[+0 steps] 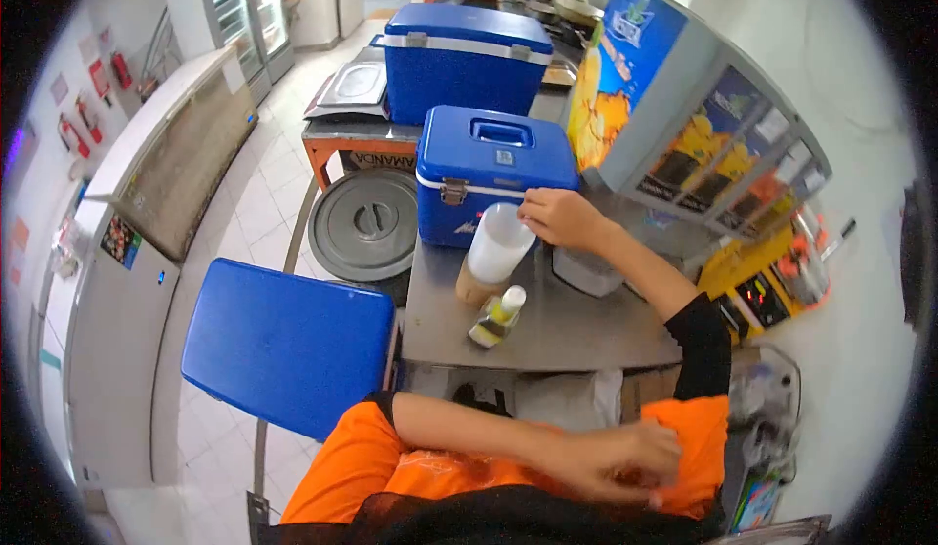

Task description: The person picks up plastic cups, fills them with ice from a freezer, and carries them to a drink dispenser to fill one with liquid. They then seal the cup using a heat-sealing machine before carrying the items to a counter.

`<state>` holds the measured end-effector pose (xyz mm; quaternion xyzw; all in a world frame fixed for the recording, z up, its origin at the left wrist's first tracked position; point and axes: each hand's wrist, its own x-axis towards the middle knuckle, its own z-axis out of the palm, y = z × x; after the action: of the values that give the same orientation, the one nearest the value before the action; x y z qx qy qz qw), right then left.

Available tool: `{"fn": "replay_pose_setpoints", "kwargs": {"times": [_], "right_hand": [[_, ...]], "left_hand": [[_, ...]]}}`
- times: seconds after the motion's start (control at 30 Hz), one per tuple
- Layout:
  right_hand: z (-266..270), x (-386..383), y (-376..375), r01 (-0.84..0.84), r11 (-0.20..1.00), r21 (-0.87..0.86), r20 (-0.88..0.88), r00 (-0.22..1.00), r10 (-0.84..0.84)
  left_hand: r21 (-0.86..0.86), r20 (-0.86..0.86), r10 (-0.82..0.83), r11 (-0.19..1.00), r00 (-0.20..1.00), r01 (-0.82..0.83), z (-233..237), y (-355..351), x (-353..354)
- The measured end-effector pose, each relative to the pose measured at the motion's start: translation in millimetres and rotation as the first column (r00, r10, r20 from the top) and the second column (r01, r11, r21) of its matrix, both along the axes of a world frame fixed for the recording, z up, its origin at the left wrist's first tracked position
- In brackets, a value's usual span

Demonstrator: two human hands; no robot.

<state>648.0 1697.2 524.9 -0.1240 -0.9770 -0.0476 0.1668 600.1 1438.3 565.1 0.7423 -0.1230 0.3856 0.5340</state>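
Note:
My right hand (567, 219) reaches forward over the steel table, its fingers closed at the upper rim of a tall white translucent plastic container (500, 244). The container stands tilted in view, with a brownish lower part. Just in front of it is a small bottle (495, 320) with a white cap and a yellow-green label. Across my body, my left hand (625, 459) hovers near my orange shirt at the right. Motion blurs its bent fingers, and I cannot make out anything in them. Behind the container sits a blue cooler box (498, 159) with a metal latch.
A larger blue cooler (467, 61) stands farther back. At left are a blue lid (288, 342) and a round grey bin lid (364, 224). A drink dispenser (699, 115) and a yellow device (762, 286) flank the steel table (576, 335) at right.

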Motion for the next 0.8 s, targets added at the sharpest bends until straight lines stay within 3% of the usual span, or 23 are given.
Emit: {"fn": "replay_pose_setpoints", "kwargs": {"times": [0.07,0.13,0.2,0.23,0.27,0.33,0.37,0.43,0.47,0.53,0.57,0.6,0.63,0.67,0.73,0.77,0.8], "right_hand": [[3,-3,18,-0.049,0.999,0.005,0.019,0.999,0.049],[1,-2,33,-0.12,0.992,-0.037,-0.043,0.992,0.119],[6,0,44,-0.101,0.989,-0.106,-0.031,0.995,0.099],[6,1,49,-0.078,0.989,-0.128,-0.06,0.996,0.071],[5,1,53,-0.052,0.987,-0.152,-0.085,0.996,0.039],[-3,-1,58,-0.047,0.977,-0.209,-0.046,0.998,0.038],[-6,-5,59,-0.061,0.972,-0.225,-0.048,0.997,0.052],[-9,-12,61,-0.082,0.966,-0.244,-0.053,0.996,0.071],[-12,-16,62,-0.093,0.967,-0.236,-0.039,0.995,0.087],[-16,-21,63,-0.112,0.966,-0.233,-0.033,0.994,0.107],[-16,-23,65,-0.101,0.962,-0.252,0.035,0.993,0.114],[-16,-25,65,-0.091,0.959,-0.268,0.106,0.987,0.123],[-17,-26,66,-0.1,0.957,-0.272,0.105,0.986,0.133],[-17,-27,65,-0.085,0.943,-0.322,0.086,0.989,0.118],[-21,-28,64,-0.082,0.923,-0.375,0.075,0.99,0.118],[-21,-29,64,-0.095,0.917,-0.386,0.036,0.992,0.118],[-22,-29,64,-0.107,0.911,-0.398,-0.005,0.993,0.114]], "left_hand": [[0.065,0.209,-0.047,0.997,0.977,0.034,11,18,7],[0.072,0.192,-0.045,0.997,0.98,0.032,2,47,12],[-0.026,0.01,-0.107,0.994,0.994,0.107,-41,74,22],[-0.241,-0.048,-0.243,0.944,0.969,0.224,-68,86,33],[-0.45,-0.067,-0.384,0.836,0.921,0.315,-91,95,47],[-0.764,-0.259,-0.178,0.639,0.949,-0.089,-104,103,68],[-0.768,-0.252,-0.172,0.634,0.952,-0.089,-107,105,79],[-0.935,-0.216,-0.27,0.334,0.938,-0.119,-98,109,91],[-0.937,-0.215,-0.265,0.328,0.94,-0.122,-106,112,101],[-0.843,-0.449,-0.635,0.535,0.629,-0.061,-126,112,115],[-0.845,-0.448,-0.633,0.53,0.631,-0.068,-132,106,116],[-0.639,-0.422,-0.488,0.758,0.764,0.13,-129,100,111],[-0.329,-0.322,-0.357,0.911,0.877,0.25,-124,97,108],[-0.332,-0.317,-0.347,0.912,0.883,0.239,-119,104,109],[-0.679,-0.408,-0.694,0.665,0.593,0.311,-103,126,105],[-0.678,-0.406,-0.686,0.669,0.603,0.304,-109,124,110],[-0.693,-0.343,-0.632,0.67,0.695,0.267,-123,116,118]]}}
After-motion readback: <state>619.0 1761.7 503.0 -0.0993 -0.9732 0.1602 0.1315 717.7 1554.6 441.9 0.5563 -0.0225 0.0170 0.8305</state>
